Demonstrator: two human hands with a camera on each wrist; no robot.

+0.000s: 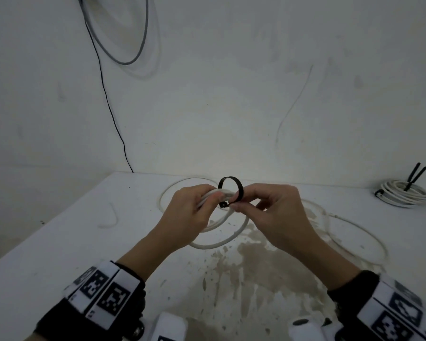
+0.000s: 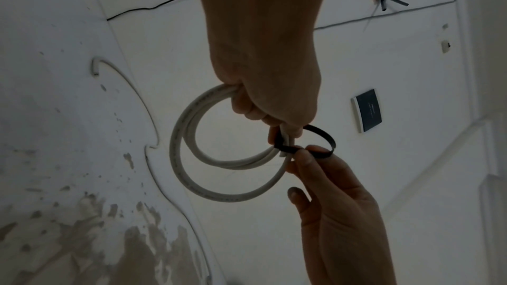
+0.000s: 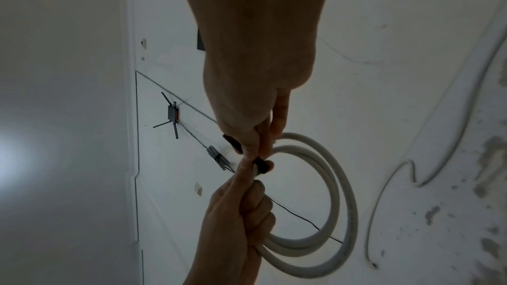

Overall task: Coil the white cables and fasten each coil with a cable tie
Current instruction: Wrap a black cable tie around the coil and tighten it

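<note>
My left hand [image 1: 202, 200] grips a coil of white cable [image 1: 219, 242] held above the white table [image 1: 47, 242]. The coil [image 2: 186, 142] hangs in a few loops below the fist. A black cable tie [image 1: 231, 185] loops around the bundled strands beside my left fingers. My right hand [image 1: 241, 203] pinches the tie's end between thumb and forefinger. The tie [image 2: 323, 140] forms an open ring in the left wrist view, wrapped round the cable by my right hand [image 2: 304, 153]. In the right wrist view the coil [image 3: 329, 203] hangs right of my left hand [image 3: 247, 209].
A tied white coil [image 1: 403, 195] with black ties standing in it lies at the table's far right. Loose white cables [image 1: 354, 230] curve over the table behind and to the right of my hands. A dark cord [image 1: 108, 107] runs down the wall. Brown stains [image 1: 256, 267] mark the tabletop.
</note>
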